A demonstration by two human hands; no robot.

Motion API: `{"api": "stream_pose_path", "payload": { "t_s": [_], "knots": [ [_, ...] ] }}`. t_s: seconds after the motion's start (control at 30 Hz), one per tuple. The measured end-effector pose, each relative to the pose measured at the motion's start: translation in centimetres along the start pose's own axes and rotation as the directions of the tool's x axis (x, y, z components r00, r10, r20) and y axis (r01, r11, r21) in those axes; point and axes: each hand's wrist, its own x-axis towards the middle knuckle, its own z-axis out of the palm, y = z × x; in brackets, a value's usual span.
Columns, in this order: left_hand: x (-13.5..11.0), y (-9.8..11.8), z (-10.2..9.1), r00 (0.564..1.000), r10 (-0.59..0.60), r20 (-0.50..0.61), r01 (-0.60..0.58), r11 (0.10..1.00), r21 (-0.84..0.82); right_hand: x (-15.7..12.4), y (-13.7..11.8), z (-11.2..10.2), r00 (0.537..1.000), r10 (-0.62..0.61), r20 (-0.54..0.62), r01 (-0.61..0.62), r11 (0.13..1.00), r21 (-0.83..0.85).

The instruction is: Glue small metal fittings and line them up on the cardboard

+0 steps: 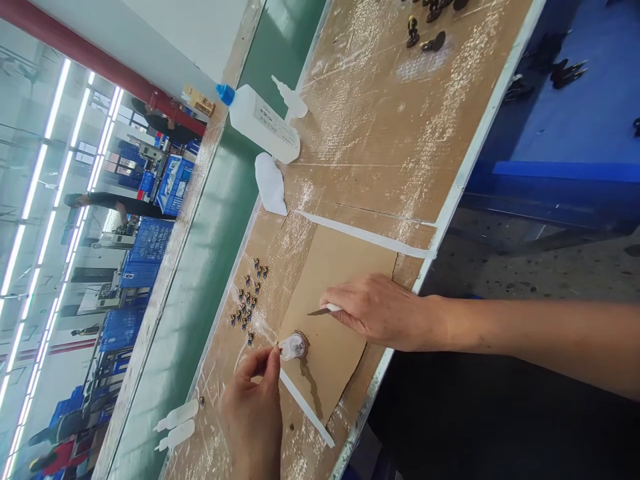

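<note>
We saw a long, scuffed bench (380, 133) under both hands, with a sheet of cardboard (345, 267) lying beneath the right hand's fingers. A large white bottle (263, 123) with a blue cap lay on its side well beyond the fingertips of either hand.

The right hand (380, 310) rested on the cardboard, its fingers closed round the pale handle of a thin blade (320, 311) whose tip pointed out past them. The left hand (255, 407) sat nearer the bench edge, thumb and forefinger pinched together on a tiny piece (277, 345) too small for us to make out.

Just beside that pinch stood a small round clear pot (294, 347), between the two hands. Two small squeeze bottles (175, 423) lay off to the side of the left hand. A cluster of little metal parts (249, 293) lay just past the left fingertips.
</note>
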Motion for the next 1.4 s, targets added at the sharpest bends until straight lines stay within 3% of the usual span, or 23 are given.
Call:
{"api": "stream_pose_path", "payload": {
  "t_s": [0.23,0.4,0.53,0.67,0.77,0.83,0.97,1.1,1.23,1.4],
  "knots": [
    [0.2,-0.7,0.5,0.999,0.002,-0.032,-0.004,0.999,-0.035,0.2,0.1,0.1,1.0,0.004,-0.003,-0.004,1.0,-0.005],
    [0.6,-1.4,0.6,0.999,-0.031,-0.01,0.031,0.999,0.027,0.2,0.2,0.2,1.0,-0.006,-0.012,0.006,1.0,-0.009],
    [0.4,-1.7,0.8,1.0,-0.017,0.001,0.017,0.985,-0.169,0.1,0.2,0.1,1.0,0.001,-0.011,-0.001,1.0,-0.019],
    [-0.9,-2.6,-0.1,0.99,-0.138,0.037,0.142,0.922,-0.361,0.0,0.2,0.1,1.0,-0.012,-0.021,0.011,1.0,-0.008],
    [-2.8,-4.1,-0.8,0.956,-0.285,-0.072,0.229,0.876,-0.424,-0.1,0.3,0.4,0.999,-0.006,-0.04,0.005,1.0,-0.015],
    [-4.1,-5.7,-0.7,0.906,-0.39,-0.164,0.288,0.852,-0.436,-0.1,0.5,0.7,0.998,-0.014,-0.057,0.013,1.0,-0.024],
    [-6.3,-10.0,1.3,0.811,-0.519,-0.269,0.405,0.831,-0.382,-0.2,0.8,1.1,0.997,-0.043,-0.068,0.041,0.999,-0.029],
    [-7.8,-13.2,4.1,0.806,-0.51,-0.299,0.4,0.843,-0.36,-0.3,0.9,1.1,0.994,-0.047,-0.098,0.044,0.999,-0.031],
    [-8.5,-13.1,5.7,0.747,-0.571,-0.342,0.399,0.795,-0.457,-0.5,0.9,0.9,0.992,-0.061,-0.115,0.057,0.998,-0.037],
    [-8.5,-11.1,5.6,0.734,-0.637,-0.234,0.458,0.719,-0.523,-0.4,0.8,0.9,0.99,-0.069,-0.12,0.067,0.997,-0.023]
  ]
}}
